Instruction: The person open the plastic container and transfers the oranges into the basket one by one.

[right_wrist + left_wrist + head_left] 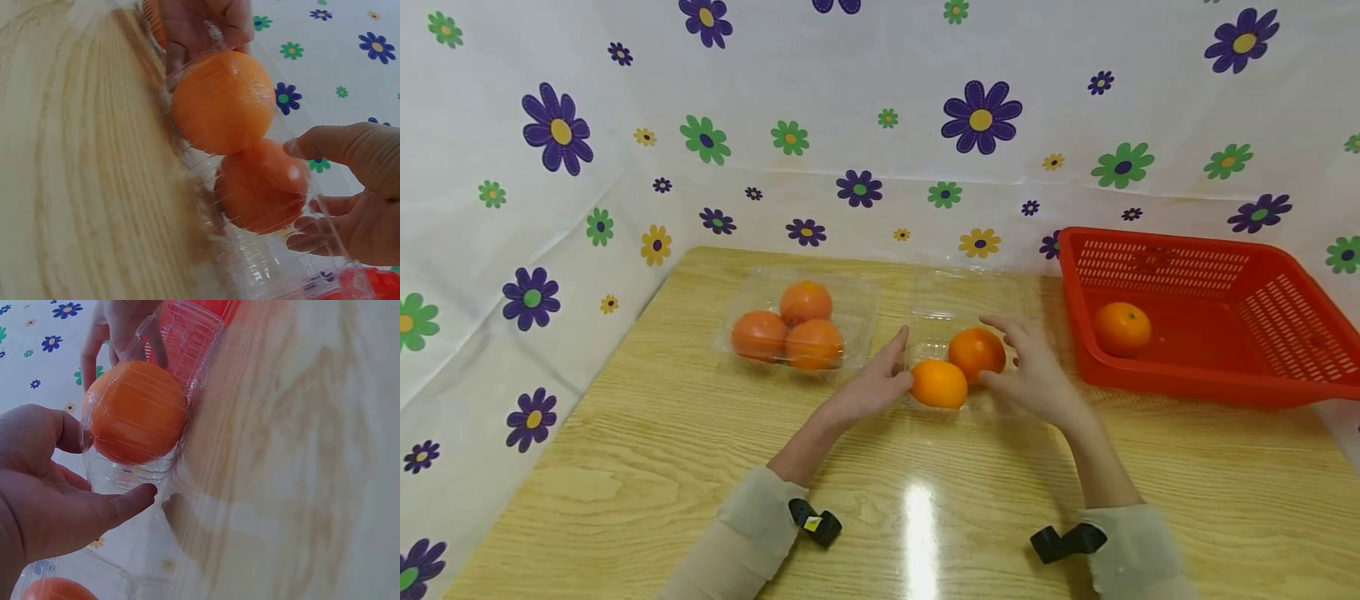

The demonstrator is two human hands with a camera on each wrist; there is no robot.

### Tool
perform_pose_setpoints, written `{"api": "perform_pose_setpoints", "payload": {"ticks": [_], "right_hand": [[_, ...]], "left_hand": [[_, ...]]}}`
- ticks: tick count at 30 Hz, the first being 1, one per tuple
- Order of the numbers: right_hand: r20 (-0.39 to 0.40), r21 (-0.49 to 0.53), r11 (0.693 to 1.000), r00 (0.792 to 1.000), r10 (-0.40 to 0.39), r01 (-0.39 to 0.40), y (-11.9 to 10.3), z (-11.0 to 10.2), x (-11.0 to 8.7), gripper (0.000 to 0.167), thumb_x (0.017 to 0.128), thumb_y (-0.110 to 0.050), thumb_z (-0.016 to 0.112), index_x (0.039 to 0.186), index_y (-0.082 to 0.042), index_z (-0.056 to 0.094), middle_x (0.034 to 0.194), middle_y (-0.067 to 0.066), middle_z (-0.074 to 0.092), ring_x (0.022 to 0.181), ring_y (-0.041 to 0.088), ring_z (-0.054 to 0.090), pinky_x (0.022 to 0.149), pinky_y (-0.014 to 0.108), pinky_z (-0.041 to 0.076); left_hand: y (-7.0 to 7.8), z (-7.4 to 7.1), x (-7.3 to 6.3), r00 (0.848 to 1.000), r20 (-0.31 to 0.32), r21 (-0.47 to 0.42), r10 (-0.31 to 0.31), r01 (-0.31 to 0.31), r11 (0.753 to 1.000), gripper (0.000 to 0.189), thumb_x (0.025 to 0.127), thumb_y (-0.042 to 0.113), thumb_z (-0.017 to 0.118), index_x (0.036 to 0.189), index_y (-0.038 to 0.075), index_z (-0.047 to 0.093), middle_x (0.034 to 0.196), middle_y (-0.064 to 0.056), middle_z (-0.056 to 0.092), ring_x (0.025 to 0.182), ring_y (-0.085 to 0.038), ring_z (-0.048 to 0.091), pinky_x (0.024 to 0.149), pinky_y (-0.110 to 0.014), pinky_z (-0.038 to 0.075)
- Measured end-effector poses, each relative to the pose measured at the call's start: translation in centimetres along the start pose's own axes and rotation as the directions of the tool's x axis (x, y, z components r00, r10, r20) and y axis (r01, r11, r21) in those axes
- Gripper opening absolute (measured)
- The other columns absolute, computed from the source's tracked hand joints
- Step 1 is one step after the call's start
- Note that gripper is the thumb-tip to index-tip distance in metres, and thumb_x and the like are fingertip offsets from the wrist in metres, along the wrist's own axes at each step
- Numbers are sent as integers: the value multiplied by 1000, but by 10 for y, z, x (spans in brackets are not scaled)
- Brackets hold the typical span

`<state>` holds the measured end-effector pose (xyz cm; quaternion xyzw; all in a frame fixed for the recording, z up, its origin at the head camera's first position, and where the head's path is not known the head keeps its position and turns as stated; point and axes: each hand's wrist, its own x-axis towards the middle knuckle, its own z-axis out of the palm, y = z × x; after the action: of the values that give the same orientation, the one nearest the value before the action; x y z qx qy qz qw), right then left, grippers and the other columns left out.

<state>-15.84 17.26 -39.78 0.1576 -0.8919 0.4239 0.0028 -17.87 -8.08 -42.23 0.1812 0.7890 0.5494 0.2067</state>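
Observation:
Two oranges, the front one [938, 384] and the rear one [977, 353], sit in the near half of a clear plastic clamshell box [970, 293], its lid folded back. My left hand [874, 385] is at the box's left side, fingers extended and thumb near the front orange. My right hand [1033, 375] is at the right side, thumb and fingers spread around the rear orange; in the right wrist view the thumb [319, 142] lies close to that orange [262, 187]. Whether it touches the fruit I cannot tell.
To the left stands another clear box [857, 304] with three oranges [806, 303] inside. A red plastic basket [1195, 387] at the right contains one orange [1122, 328]. Behind the wooden table [715, 492] hangs a flower-patterned cloth [880, 150].

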Motion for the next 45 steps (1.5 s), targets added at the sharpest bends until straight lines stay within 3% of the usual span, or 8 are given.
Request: {"api": "perform_pose_setpoints", "payload": {"ticks": [18,21,23,25,27,30,36,45], "right_hand": [[94,-165,979,986,140,-124,11,21,-7,94,79,-12,79,156,-18,26,147,29,33,125,49,46,103,66,37],[104,-154,979,984,148,-131,10,25,-7,94,80,-13,79,156,-19,25,147,30,32,126,49,46,102,66,37],[98,-150,979,984,151,-136,9,25,-7,93,81,-13,79,156,-20,25,147,29,33,125,48,46,102,66,38],[91,-147,979,984,154,-139,8,25,-6,92,81,-13,79,156,-21,25,146,29,33,125,47,47,101,66,38],[88,-149,978,984,157,-143,8,24,-6,92,82,-13,78,156,-21,25,146,28,33,124,47,47,101,65,39],[94,-150,977,982,166,-151,8,23,-7,91,84,-14,77,156,-21,24,146,28,33,124,47,47,102,65,38],[108,-149,973,975,193,-176,7,22,-6,89,87,-16,74,157,-23,21,147,28,31,123,46,47,101,65,39],[108,-162,972,976,191,-172,8,22,-2,89,86,-15,73,158,-23,20,145,28,33,120,45,48,99,64,41]], "left_hand": [[-4,3,-3,999,44,-43,-21,23,999,81,95,13,45,161,17,-2,165,-13,12,142,-27,35,102,-41,37],[-7,3,-7,999,27,-43,-32,33,999,81,95,12,44,161,17,-1,165,-14,13,101,-20,55,83,-35,41],[-7,3,-8,1000,16,-41,-27,28,999,80,95,12,44,161,17,0,165,-14,14,83,-18,47,75,-33,39],[-5,2,-8,1000,18,-43,-21,22,999,79,95,13,44,161,17,-1,165,-14,13,85,-18,49,74,-34,38],[-3,2,-8,1000,25,-45,-15,16,999,79,96,13,43,161,17,-1,165,-14,12,115,-21,53,84,-37,40],[-2,1,-7,999,35,-61,-14,16,998,80,95,13,43,161,16,-2,165,-14,11,140,-27,36,95,-41,38],[-4,0,-5,999,39,-77,-18,21,997,80,96,13,44,161,19,-3,165,-14,10,146,-33,29,106,-46,36],[-3,-1,-2,1000,23,-67,-18,19,998,79,95,13,43,161,18,-1,165,-14,11,142,-27,35,94,-41,36]]}}
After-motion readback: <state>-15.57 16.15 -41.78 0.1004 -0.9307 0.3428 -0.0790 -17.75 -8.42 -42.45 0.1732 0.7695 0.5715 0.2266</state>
